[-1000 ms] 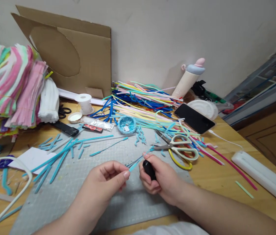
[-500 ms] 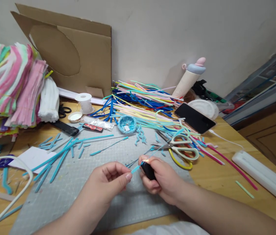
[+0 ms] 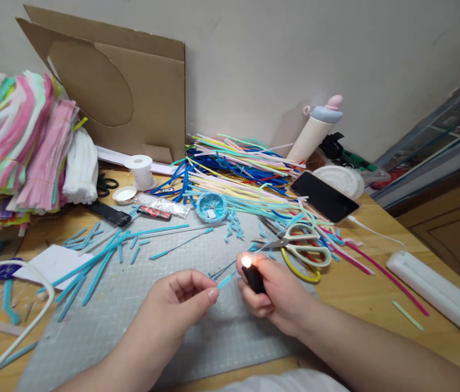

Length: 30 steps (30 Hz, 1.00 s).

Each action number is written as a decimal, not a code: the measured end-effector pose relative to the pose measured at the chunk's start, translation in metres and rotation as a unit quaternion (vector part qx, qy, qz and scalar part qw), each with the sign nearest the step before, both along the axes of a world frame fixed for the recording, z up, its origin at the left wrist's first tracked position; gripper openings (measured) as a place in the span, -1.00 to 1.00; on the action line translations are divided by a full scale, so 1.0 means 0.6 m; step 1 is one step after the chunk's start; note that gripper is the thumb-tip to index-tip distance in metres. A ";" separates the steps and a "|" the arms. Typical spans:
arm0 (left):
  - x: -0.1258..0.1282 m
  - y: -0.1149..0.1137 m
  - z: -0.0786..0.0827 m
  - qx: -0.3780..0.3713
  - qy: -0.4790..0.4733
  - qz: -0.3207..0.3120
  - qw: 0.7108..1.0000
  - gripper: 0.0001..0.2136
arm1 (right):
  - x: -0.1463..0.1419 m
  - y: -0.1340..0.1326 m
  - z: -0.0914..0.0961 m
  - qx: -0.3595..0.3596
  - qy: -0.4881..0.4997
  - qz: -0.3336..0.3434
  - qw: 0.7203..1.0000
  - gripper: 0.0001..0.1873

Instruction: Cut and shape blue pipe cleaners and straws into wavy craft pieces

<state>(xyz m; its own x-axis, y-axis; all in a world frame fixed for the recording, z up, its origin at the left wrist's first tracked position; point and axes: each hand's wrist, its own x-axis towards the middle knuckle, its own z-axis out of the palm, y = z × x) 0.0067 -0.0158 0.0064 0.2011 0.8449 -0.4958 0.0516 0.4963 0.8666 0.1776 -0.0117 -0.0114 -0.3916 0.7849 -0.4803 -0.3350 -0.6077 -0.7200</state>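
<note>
Flame [image 3: 246, 261] burns at the top of a black lighter [image 3: 255, 280], which the right hand [image 3: 276, 286] grips in curled fingers, above a gray cutting mat [image 3: 197, 348]. Left hand [image 3: 189, 296] pinches a light-blue pipe cleaner [image 3: 225, 281] between thumb and fingertips; the piece lies between the two hands, running toward the lighter, and whether the flame touches it, or the right fingers also hold its far end, I cannot tell. This piece looks part-worked: fuzzy just beyond the left fingertips, thinner closer to the lighter. Among what seems already done, a blue strip [image 3: 184, 242] with a narrow middle and fuller ends lies on the mat, near a cluster of curled blue twists [image 3: 234, 226] and a fluffy blue bowl-shaped piece [image 3: 204, 211]. Thin dark strands [image 3: 222, 270] lie beyond the left fingertips. What appears unworked is plentiful: long blue pipe cleaners [image 3: 97, 265] and short cut lengths [image 3: 135, 255] lie on the left side of the mat, all fully fuzzy as far as the view shows. White-handled scissors [image 3: 288, 243] rest beyond the right hand, and a multicolored pipe-cleaner pile [image 3: 233, 185] spreads toward the wall. How many pieces remain to be worked, I cannot tell.
</note>
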 end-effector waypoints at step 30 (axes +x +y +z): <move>-0.003 0.000 -0.003 0.003 -0.004 -0.007 1.000 -0.83 | 0.021 0.015 0.012 0.002 0.005 -0.042 0.999 -0.69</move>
